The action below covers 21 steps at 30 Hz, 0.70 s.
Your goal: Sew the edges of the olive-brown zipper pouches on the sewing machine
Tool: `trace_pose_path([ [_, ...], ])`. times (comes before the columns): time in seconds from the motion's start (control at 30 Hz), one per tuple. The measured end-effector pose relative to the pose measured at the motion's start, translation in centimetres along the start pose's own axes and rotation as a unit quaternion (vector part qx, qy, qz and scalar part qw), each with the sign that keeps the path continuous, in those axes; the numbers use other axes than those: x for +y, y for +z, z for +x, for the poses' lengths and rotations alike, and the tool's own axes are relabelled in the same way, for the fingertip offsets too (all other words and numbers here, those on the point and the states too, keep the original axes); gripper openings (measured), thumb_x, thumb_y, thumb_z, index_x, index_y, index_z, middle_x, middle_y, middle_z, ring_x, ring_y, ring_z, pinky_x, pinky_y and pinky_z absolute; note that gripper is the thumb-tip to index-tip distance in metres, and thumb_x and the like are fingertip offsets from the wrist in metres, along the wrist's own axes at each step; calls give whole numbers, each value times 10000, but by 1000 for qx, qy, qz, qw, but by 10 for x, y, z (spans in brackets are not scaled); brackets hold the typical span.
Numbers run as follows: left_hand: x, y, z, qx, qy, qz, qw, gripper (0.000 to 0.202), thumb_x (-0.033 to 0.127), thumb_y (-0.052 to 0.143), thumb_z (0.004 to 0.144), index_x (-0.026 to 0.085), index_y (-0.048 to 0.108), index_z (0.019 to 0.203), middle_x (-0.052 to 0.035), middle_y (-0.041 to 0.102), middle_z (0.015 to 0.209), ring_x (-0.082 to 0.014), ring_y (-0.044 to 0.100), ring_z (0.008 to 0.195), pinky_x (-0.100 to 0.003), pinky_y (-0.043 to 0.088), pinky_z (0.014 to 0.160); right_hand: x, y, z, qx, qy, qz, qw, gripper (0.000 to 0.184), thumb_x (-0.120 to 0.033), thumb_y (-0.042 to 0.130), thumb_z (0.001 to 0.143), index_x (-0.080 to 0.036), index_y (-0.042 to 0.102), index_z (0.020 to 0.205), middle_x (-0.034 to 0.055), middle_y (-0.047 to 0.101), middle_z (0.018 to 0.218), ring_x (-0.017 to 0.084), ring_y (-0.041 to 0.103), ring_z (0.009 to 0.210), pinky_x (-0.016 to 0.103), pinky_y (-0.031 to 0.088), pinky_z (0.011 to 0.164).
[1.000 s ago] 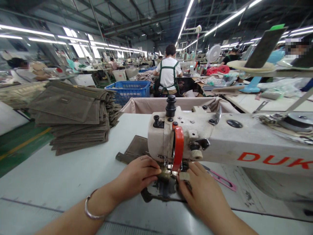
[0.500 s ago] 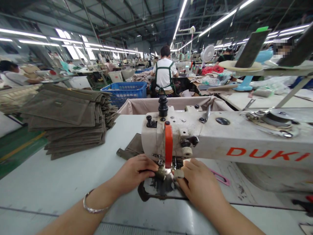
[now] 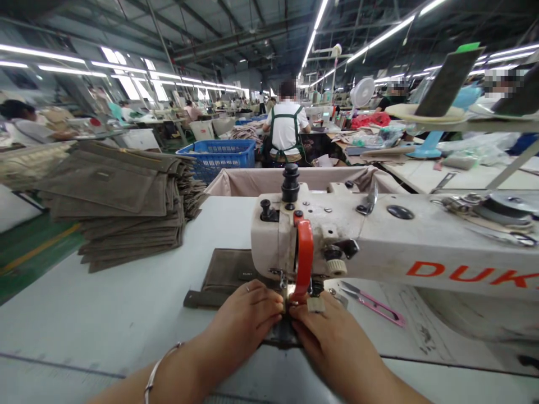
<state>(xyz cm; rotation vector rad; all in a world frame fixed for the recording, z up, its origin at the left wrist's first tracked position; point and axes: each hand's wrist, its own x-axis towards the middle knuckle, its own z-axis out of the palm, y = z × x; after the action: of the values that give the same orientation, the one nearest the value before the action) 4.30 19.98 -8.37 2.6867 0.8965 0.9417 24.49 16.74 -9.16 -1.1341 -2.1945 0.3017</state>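
A pale table [image 3: 126,314] spreads out beneath and around the sewing machine [image 3: 379,241], the landmark here. Behind the machine stands a cloth-lined bin [image 3: 252,179]. Left of the machine, toward the table's far edge, rises an uneven stack of brown pieces [image 3: 126,196]. A single flat brown piece [image 3: 229,266] lies at the machine's left, partly under its head, its near edge running toward the needle. The right hand [image 3: 332,331] is just right of the machine's needle, fingers bent and close together; what they grip cannot be told. The left hand [image 3: 242,317] is just left of the needle, fingers and thumb narrow, holding the brown piece by its near edge. Pink-handled snips [image 3: 379,308] lie under the machine's arm, near the right hand.
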Motion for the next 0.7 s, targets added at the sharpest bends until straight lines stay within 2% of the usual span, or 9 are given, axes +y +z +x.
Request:
trace_pose_path([
  [0.1, 0, 2, 1, 1, 11, 30, 999, 213, 162, 458, 1009, 181, 655, 930, -29, 731, 915, -174, 677, 843, -322, 530, 825, 3, 2, -1, 12, -11, 0, 1000, 192, -44, 589, 870, -208, 649, 951, 29, 689, 960, 227, 588, 878, 356, 498, 786],
  [0.23, -4, 3, 4, 9, 25, 15, 1000, 213, 213, 462, 1013, 177, 652, 924, -47, 727, 939, -183, 674, 835, -325, 531, 805, 3, 3, 0, 19, -6, -21, 1000, 157, -65, 587, 877, -204, 651, 907, 35, 692, 921, 229, 598, 836, 347, 501, 734],
  [0.37, -7, 3, 10, 20, -17, -19, 999, 131, 167, 552, 966, 194, 662, 900, -19, 727, 893, -174, 668, 837, -295, 528, 821, 4, 3, 3, 24, -5, -47, 999, 149, -72, 592, 863, -201, 657, 902, 50, 698, 938, 234, 611, 827, 350, 513, 728],
  [0.5, -11, 4, 15, -1, -59, -21, 998, 92, 112, 674, 870, 203, 678, 856, -4, 729, 877, -188, 663, 854, -306, 527, 846, 9, 5, 7, 26, 2, -65, 998, 195, -70, 558, 864, -194, 682, 951, 77, 700, 957, 251, 624, 862, 375, 529, 770],
  [0.7, -17, 6, 18, -7, -67, -10, 998, 94, 119, 686, 861, 212, 691, 844, -1, 726, 876, -202, 662, 875, -339, 519, 876, 15, 9, 9, 7, 33, -58, 998, 226, -119, 505, 919, -180, 705, 1006, 107, 694, 949, 267, 628, 899, 409, 532, 812],
])
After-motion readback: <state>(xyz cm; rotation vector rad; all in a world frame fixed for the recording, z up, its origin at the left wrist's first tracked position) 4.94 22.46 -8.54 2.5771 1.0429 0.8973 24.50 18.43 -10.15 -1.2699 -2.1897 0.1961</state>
